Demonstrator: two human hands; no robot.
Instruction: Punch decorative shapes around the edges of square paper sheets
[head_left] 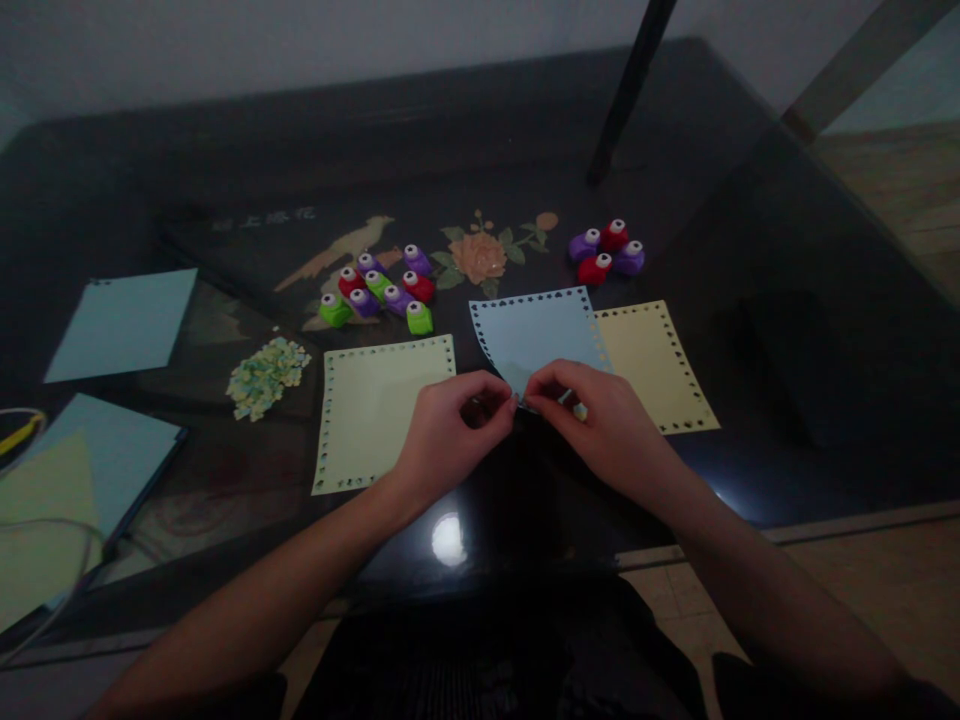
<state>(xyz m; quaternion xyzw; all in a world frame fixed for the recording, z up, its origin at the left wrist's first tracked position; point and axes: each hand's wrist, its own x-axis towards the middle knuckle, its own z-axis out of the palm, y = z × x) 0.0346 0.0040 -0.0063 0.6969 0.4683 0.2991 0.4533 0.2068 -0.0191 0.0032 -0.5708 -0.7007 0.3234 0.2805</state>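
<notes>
Blue paper, a sheet (536, 335) with small shapes punched along its borders, lies at the middle of the glossy dark table (540, 510) before me, its near edge in the person's fingers. I see the left hand (457, 420) with thumb and forefinger pinched together on its near left corner; the right hand (600, 410) nips the same edge just beside, the two sets of fingertips almost meeting. Under the sheet's right side a yellow punched sheet (649, 365) pokes out. Left of it rests a pale green punched sheet (367, 400), partly covered by the left hand and wrist. Nine red, green and purple craft punches (375, 287) cluster beyond that, with four more punches (595, 270) farther right. A heap of paper confetti (268, 378) sits to the left, near another blue sheet (124, 325). Between the punch groups shows a decorative rose (480, 257).
</notes>
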